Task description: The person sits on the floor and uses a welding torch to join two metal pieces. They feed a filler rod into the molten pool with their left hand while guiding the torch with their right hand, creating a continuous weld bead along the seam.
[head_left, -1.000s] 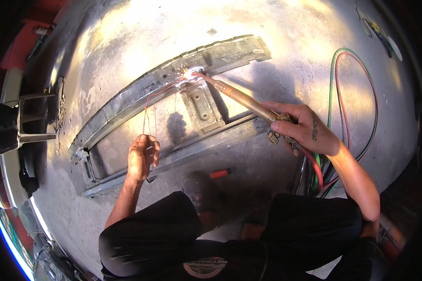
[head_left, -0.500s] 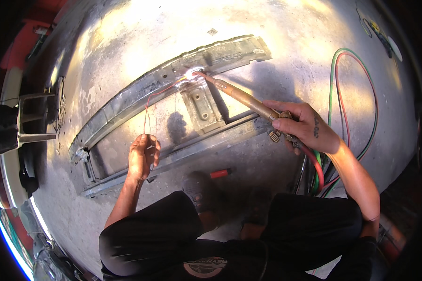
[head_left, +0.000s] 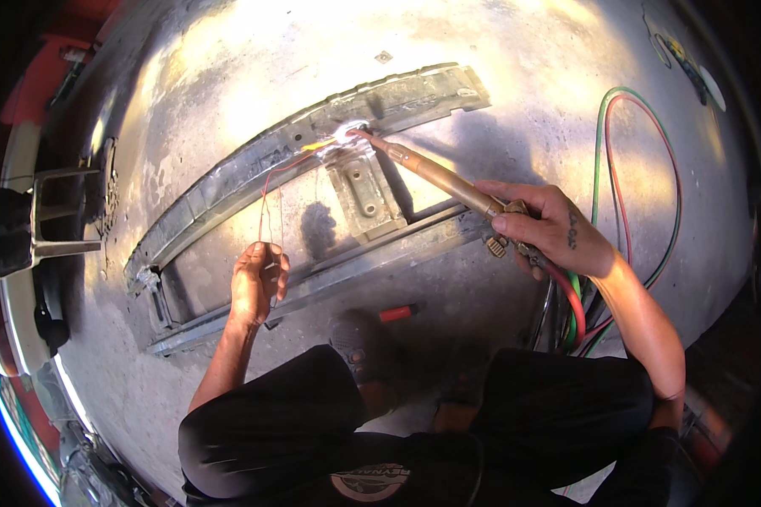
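My right hand [head_left: 543, 228] is closed round the valve end of a brass gas welding torch [head_left: 440, 176]. The torch tip reaches up and left to a bright glowing spot where a short bracket [head_left: 364, 194] meets a curved metal beam [head_left: 254, 150]. Between the fingertips of my left hand [head_left: 259, 279] a thin, bent welding rod [head_left: 267, 188] is pinched. It rises toward the glow, and an orange-yellow flame shows by its upper end. Whether the rod touches the metal is lost in the glare. A straight rail [head_left: 313, 283] runs along the frame's near side.
Green and red hoses [head_left: 600, 144] loop on the concrete floor to the right and lead to the torch. A red lighter-sized object [head_left: 397, 313] lies near my shoe [head_left: 355, 342]. At the left stands a metal bracket-like part [head_left: 63, 211].
The orange-yellow flame beside the glowing spot has grown and spread left along the beam. The rod's upper end has shifted slightly left. Both hands stay almost in place.
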### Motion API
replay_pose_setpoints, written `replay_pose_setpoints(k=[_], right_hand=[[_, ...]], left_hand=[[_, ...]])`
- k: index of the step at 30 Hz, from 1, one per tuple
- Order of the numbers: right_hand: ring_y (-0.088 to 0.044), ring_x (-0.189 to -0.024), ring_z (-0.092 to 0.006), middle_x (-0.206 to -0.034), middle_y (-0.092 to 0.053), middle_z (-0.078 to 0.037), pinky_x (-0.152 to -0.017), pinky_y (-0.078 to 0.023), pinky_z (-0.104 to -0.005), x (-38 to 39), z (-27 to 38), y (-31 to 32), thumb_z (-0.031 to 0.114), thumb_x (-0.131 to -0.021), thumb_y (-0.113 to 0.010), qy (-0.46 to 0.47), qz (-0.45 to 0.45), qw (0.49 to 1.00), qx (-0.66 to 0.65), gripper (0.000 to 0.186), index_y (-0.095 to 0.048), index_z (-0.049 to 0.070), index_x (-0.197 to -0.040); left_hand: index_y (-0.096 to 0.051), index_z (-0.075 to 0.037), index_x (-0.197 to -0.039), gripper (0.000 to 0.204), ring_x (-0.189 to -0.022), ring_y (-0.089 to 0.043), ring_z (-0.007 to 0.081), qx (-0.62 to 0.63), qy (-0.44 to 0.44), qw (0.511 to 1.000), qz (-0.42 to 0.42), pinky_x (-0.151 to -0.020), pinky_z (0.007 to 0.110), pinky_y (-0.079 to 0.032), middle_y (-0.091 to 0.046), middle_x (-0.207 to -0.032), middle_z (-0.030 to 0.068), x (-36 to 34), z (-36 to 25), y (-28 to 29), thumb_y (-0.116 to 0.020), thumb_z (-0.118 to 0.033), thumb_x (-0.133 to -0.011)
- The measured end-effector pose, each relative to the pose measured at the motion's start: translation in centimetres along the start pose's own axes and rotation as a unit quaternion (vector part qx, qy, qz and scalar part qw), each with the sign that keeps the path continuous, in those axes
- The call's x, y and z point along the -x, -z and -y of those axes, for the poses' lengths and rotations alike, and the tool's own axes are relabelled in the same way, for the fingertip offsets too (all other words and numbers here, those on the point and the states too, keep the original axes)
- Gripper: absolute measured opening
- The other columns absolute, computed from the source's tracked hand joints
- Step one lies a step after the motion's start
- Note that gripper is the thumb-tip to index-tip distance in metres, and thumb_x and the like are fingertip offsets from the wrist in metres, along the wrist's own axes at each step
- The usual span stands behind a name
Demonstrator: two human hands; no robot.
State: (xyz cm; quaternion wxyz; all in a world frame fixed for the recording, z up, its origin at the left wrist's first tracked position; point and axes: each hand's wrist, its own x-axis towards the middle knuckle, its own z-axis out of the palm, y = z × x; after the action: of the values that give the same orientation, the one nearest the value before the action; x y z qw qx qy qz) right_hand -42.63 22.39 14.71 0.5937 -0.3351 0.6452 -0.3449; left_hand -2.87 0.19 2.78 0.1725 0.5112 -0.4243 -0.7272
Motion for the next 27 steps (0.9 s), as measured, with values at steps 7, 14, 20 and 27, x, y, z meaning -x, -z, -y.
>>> replay_pose_setpoints(k=[7, 14, 20, 27], right_hand=[[-0.063, -0.054, -0.0098, -0.076, -0.057, 0.000, -0.045, -0.049, -0.0244, -0.06, -0.10, -0.01, 0.017, -0.105, -0.060, 0.010, -0.001, 1.000, 0.003, 0.053, -0.049, 0.002, -0.155], [-0.063, -0.054, -0.0097, -0.077, -0.058, 0.000, -0.045, -0.049, -0.0242, -0.12, -0.16, -0.06, 0.018, -0.105, -0.060, 0.000, -0.003, 1.000, 0.005, 0.053, -0.049, 0.002, -0.155], [-0.063, -0.054, -0.0095, -0.077, -0.058, 0.000, -0.045, -0.049, -0.0239, -0.10, 0.10, -0.08, 0.018, -0.105, -0.061, -0.001, 0.002, 1.000, 0.002, 0.053, -0.049, 0.003, -0.155], [-0.062, -0.054, -0.0093, -0.079, -0.057, 0.000, -0.045, -0.049, -0.0239, -0.22, -0.16, -0.10, 0.018, -0.105, -0.062, 0.000, 0.002, 1.000, -0.005, 0.054, -0.049, 0.003, -0.155]], left_hand=[[-0.062, -0.005, -0.104, 0.035, -0.059, -0.059, 0.0167, -0.001, -0.003, 1.000, 0.006, -0.044, 0.029, -0.045, -0.067, -0.084, 0.0108, -0.26, 0.01, -0.04, -0.044, -0.033, -0.114], [-0.062, -0.006, -0.104, 0.035, -0.060, -0.059, 0.0164, 0.001, 0.003, 1.000, 0.004, -0.044, 0.029, -0.046, -0.067, -0.084, 0.0108, -0.39, 0.06, 0.07, -0.044, -0.034, -0.115], [-0.062, -0.006, -0.104, 0.035, -0.060, -0.059, 0.0163, 0.001, -0.002, 1.000, 0.007, -0.044, 0.029, -0.046, -0.067, -0.084, 0.0106, -0.33, -0.01, 0.15, -0.044, -0.034, -0.114], [-0.062, -0.006, -0.105, 0.035, -0.060, -0.059, 0.0163, -0.001, 0.007, 1.000, 0.000, -0.045, 0.029, -0.046, -0.067, -0.084, 0.0105, -0.39, -0.07, 0.04, -0.044, -0.034, -0.114]])
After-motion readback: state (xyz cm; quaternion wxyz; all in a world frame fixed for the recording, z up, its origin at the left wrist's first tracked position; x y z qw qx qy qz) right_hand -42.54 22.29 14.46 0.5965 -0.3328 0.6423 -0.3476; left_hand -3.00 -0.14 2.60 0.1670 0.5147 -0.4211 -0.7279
